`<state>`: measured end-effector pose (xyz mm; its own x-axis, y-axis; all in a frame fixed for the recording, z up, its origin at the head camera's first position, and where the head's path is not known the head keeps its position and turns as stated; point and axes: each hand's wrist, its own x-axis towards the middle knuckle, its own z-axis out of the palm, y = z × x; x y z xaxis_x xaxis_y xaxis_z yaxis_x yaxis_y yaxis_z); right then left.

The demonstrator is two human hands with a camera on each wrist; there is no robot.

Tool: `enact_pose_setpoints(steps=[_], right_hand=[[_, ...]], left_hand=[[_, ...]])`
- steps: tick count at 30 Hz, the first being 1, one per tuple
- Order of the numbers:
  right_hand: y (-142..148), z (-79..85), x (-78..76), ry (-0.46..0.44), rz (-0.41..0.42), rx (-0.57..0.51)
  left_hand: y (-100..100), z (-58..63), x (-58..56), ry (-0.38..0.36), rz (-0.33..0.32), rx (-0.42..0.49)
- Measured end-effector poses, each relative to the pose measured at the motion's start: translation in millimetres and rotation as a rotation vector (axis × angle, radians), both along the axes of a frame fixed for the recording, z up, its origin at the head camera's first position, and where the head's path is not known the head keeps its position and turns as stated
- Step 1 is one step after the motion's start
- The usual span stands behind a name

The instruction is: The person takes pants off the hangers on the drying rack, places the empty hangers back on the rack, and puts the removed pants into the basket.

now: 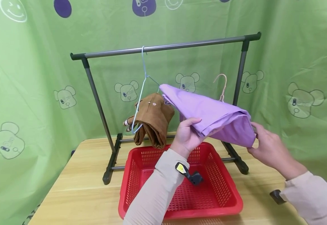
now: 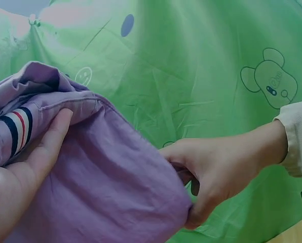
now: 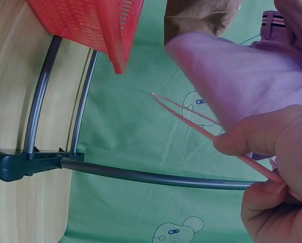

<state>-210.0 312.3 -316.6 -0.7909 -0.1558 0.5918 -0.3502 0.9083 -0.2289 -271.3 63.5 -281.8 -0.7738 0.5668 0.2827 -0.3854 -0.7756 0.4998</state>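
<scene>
A folded purple garment (image 1: 202,106) with a striped trim, seen in the left wrist view, is held up above the red basket. My left hand (image 1: 184,137) holds its near left part, thumb lying over the cloth. At the garment's right end is my right hand (image 1: 270,147). In the right wrist view its thumb and fingers pinch a pink hanger (image 3: 189,121) beside the purple cloth. The hanger's hook shows behind the garment in the head view, and the cloth hides much of its frame. Whether the right fingers also grip cloth, I cannot tell.
A dark metal clothes rack (image 1: 166,47) stands on the wooden table (image 1: 76,175). From its bar hangs a light blue hanger (image 1: 144,67) with a brown garment (image 1: 155,112). The red plastic basket (image 1: 237,203) sits in front, below my arms. A green patterned curtain (image 1: 39,68) is behind.
</scene>
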Motion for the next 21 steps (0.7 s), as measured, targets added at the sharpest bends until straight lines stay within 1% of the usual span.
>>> enact_pose_setpoints(steps=[5, 12, 18, 21], right_hand=[[2, -0.9, -0.1, 0.007, -0.008, -0.010], [3, -0.7, 0.8, -0.028, -0.025, -0.023], [4, 1.0, 0.4, 0.013, -0.025, -0.015], [4, 1.6, -0.1, 0.014, -0.027, -0.017]], left_hand=[[-3, -1.2, 0.0, 0.000, -0.014, 0.022], [-8, -2.9, -0.7, 0.027, -0.022, 0.017], [-10, -3.2, -1.0, 0.013, -0.032, 0.012], [-11, -3.5, -1.0, 0.003, -0.032, 0.006]])
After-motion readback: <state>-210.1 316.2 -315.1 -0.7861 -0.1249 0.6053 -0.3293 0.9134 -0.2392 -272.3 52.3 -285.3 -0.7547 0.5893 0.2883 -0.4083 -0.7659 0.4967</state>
